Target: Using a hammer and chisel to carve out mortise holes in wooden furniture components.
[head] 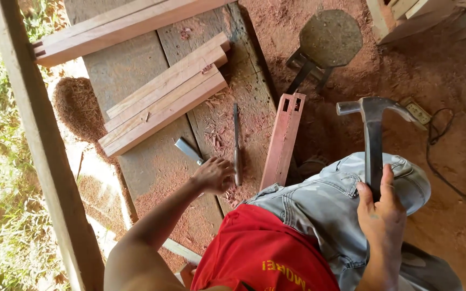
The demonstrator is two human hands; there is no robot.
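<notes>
Hammer (374, 141) gripped in right hand (382, 216)

hammer (373, 116): dull dark metal | bench (152, 161): rough weathered wood | planks (163, 97): smooth planed wood

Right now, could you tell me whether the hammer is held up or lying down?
Held up: the right hand grips the hammer by its handle, head raised above the knee.

head view, steeply downward, close above workbench (152, 161)
</notes>
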